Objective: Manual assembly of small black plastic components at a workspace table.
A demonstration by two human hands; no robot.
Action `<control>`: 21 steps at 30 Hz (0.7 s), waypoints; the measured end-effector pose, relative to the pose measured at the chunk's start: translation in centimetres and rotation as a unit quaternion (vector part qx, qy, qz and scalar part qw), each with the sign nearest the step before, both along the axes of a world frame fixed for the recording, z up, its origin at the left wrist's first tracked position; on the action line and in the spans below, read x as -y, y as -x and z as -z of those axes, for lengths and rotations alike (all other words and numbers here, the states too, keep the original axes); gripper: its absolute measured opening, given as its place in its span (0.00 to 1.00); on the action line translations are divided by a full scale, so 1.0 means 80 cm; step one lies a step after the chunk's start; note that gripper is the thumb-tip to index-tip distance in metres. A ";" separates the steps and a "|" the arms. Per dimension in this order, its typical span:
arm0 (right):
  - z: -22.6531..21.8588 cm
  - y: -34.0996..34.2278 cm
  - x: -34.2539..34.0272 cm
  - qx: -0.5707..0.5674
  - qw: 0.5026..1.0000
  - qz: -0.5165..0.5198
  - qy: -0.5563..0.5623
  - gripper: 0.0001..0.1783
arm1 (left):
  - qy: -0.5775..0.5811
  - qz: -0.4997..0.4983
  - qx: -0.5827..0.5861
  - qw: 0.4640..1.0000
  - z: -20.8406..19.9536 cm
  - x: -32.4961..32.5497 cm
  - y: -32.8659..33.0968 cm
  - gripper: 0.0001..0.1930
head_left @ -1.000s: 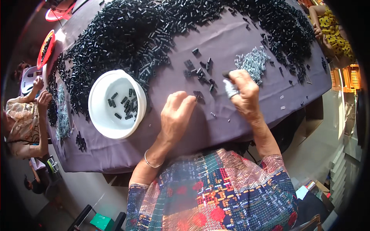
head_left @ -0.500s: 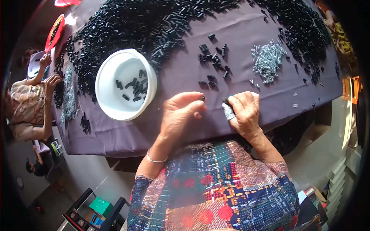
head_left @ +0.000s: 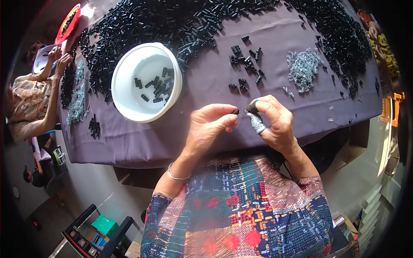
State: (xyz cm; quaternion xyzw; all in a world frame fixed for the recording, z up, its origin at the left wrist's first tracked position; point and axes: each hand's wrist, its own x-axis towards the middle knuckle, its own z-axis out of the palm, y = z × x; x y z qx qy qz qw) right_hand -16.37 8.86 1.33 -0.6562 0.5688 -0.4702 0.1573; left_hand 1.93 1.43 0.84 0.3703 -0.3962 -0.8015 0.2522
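My left hand (head_left: pixel 208 125) is closed in a pinch, its thumb and forefinger on a small black plastic piece (head_left: pixel 235 112). Close to its right, my right hand (head_left: pixel 277 122) bends its fingertips toward that piece, a small gap apart. Its thumb wears a silvery-grey wrap (head_left: pixel 257 124) and its forefinger a dark cover (head_left: pixel 253 107). Thumb and forefinger come together at the tips; anything between them is too small to name. Just beyond my hands lies a loose group of black pieces (head_left: pixel 248 64), and farther right a heap of small shiny metal parts (head_left: pixel 304 69).
A white bowl (head_left: pixel 118 86) holding several black pieces stands left of my hands. Large piles of black pieces (head_left: pixel 142 26) cover the table's far side. The purple-grey cloth (head_left: pixel 150 142) ends near my body. Another person (head_left: pixel 32 94) works at the left edge, beside a red basket (head_left: pixel 76 15).
My right hand's closed fingers have loosened and extended toward the left hand. The left hand's pinched black piece is now nearer to it. The whole view has shifted slightly.
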 end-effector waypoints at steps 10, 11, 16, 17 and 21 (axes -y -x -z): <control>-0.015 -0.004 0.009 -0.085 0.994 -0.056 -0.033 0.20 | 0.094 0.016 0.036 0.995 0.003 -0.008 0.003 0.12; -0.018 -0.003 0.009 -0.085 0.994 -0.056 -0.033 0.20 | 0.132 0.011 0.046 0.990 0.003 -0.009 0.004 0.11; -0.023 -0.004 0.007 -0.108 0.993 -0.046 -0.030 0.23 | 0.085 0.008 0.040 0.996 -0.001 -0.008 0.006 0.11; -0.023 -0.005 0.005 -0.110 0.992 -0.047 -0.029 0.23 | 0.054 0.006 0.027 0.998 -0.001 -0.007 0.007 0.11; -0.010 -0.001 -0.002 -0.015 0.998 -0.053 -0.015 0.23 | -0.007 0.028 -0.044 0.999 0.007 -0.005 0.004 0.10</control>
